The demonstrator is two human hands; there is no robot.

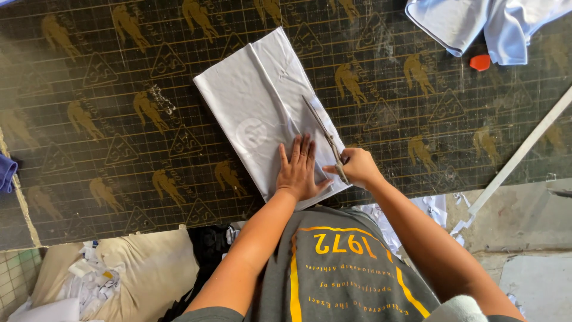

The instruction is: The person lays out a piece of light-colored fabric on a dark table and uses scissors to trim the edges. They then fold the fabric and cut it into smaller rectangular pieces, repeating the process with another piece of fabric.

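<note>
A folded white cloth [256, 101] lies on a dark cutting mat [119, 119] with a gold grid and printed figures. My left hand [298, 170] presses flat on the near end of the cloth, fingers spread. My right hand [357, 167] grips a pair of scissors [325, 137] by the handles. Their long blades point away from me along the right side of the cloth and rest on it.
More pale blue-white fabric [482, 24] is bunched at the far right of the mat, with a small red object [480, 62] beside it. A white strip [524, 149] slants off the mat's right edge. Fabric scraps [89, 280] lie on the floor below.
</note>
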